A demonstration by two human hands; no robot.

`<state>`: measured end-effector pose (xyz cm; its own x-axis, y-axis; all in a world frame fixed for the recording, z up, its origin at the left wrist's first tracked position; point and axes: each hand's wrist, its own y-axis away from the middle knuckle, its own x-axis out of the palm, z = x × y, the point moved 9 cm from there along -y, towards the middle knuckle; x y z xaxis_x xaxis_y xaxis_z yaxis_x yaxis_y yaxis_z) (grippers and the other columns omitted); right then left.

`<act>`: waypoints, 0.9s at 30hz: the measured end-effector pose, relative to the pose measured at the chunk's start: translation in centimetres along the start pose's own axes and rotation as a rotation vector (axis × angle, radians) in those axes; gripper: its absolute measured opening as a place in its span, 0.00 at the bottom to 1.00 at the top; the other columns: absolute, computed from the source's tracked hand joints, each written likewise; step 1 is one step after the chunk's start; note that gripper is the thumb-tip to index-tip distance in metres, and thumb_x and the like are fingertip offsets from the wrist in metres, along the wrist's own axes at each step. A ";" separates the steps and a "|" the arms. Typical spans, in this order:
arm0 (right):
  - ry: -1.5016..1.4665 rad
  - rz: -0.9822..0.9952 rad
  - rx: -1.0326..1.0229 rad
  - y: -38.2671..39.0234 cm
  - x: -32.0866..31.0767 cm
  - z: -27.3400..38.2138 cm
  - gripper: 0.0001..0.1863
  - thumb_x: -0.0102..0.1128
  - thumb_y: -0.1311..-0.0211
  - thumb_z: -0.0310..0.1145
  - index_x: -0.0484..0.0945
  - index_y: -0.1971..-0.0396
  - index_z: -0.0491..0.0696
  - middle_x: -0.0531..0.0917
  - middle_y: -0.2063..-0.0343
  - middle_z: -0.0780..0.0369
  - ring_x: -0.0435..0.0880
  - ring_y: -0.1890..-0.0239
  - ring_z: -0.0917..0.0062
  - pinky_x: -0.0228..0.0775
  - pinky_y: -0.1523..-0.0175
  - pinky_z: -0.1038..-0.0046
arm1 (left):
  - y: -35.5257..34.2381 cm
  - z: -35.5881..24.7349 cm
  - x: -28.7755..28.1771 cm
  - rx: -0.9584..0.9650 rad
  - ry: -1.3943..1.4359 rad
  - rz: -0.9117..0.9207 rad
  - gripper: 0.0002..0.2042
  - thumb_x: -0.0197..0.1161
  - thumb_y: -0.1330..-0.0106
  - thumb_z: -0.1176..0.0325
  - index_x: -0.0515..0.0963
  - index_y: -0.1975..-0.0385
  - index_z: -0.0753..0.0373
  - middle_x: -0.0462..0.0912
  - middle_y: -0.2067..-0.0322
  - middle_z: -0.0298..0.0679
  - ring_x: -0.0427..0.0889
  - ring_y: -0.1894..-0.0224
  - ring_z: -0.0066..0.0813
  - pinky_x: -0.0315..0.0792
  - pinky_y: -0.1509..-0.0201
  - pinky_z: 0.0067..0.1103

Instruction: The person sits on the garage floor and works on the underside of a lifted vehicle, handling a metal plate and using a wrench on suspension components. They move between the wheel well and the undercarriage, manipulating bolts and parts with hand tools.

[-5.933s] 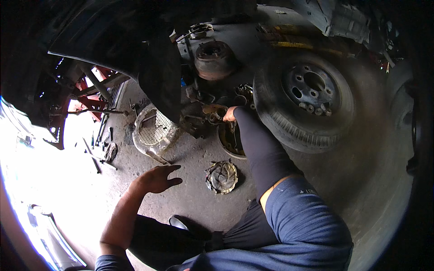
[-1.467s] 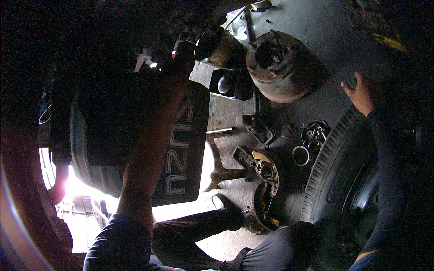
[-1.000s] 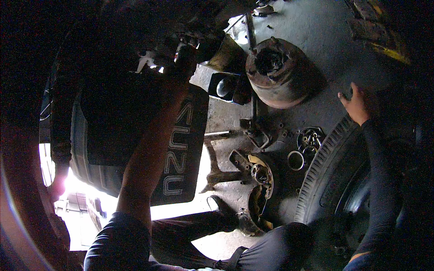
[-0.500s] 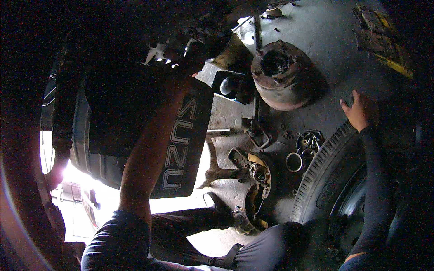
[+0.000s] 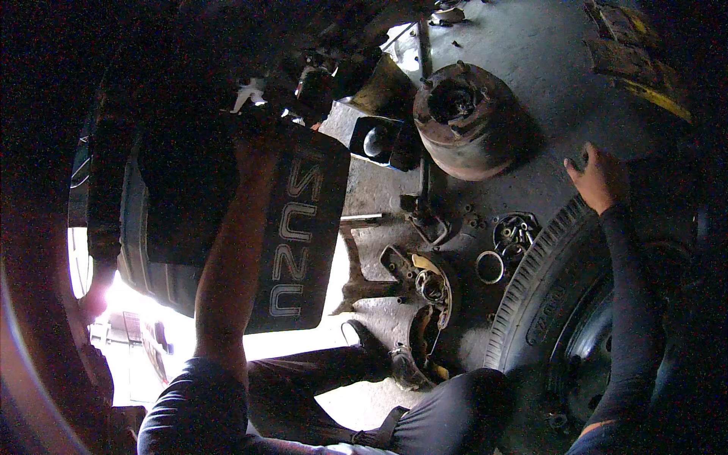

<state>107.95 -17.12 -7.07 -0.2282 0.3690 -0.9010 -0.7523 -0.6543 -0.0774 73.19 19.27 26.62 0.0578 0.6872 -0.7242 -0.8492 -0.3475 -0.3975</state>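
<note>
— Where's your right hand (image 5: 599, 178)?

— At three o'clock, fingers spread, resting on the tyre (image 5: 557, 303) tread. It has barely shifted since a moment ago.

— And the left?

— My left hand (image 5: 254, 148) reaches up behind the mudflap (image 5: 296, 243) at ten o'clock; its grip is lost in shadow. The drum (image 5: 466, 121) sits at one o'clock, as before.

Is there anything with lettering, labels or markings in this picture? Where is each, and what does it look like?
Mud flap: hangs left of centre beside the left forearm; black rectangular sheet with large pale outlined letters running down it.
Tyre: lower right, under the right arm; black rubber, small raised lettering on the sidewall, too small to make out.
Yellow-edged plate: top right on the floor; worn, dark with yellow stripe.
</note>
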 end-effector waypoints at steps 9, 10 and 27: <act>-0.003 0.019 0.026 0.0 -0.1 0.0 0.34 0.65 0.37 0.56 0.76 0.41 0.45 0.85 0.51 0.50 0.83 0.48 0.55 0.74 0.43 0.57 | 1.2 -1.3 -0.5 0.145 -0.151 -0.128 0.17 0.63 0.38 0.73 0.83 0.48 0.55 0.85 0.52 0.43 0.83 0.48 0.44 0.75 0.41 0.38; 0.027 0.022 0.025 0.1 -0.3 0.1 0.34 0.65 0.37 0.56 0.76 0.41 0.45 0.85 0.51 0.50 0.84 0.48 0.55 0.74 0.43 0.57 | 1.3 -1.6 -0.8 0.164 -0.164 -0.147 0.17 0.63 0.38 0.74 0.83 0.48 0.55 0.85 0.52 0.43 0.83 0.48 0.44 0.75 0.41 0.38; 0.031 0.016 0.015 0.3 -1.3 0.5 0.31 0.66 0.38 0.55 0.78 0.45 0.45 0.86 0.56 0.51 0.86 0.53 0.55 0.78 0.49 0.58 | 0.0 0.5 -0.7 -0.112 0.090 0.089 0.12 0.63 0.39 0.72 0.83 0.55 0.61 0.86 0.58 0.46 0.86 0.56 0.46 0.81 0.54 0.36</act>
<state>107.72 -17.47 -5.67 -0.2212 0.3381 -0.9148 -0.7577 -0.6501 -0.0570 72.87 19.10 27.43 0.0358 0.5920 -0.8051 -0.7897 -0.4769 -0.3858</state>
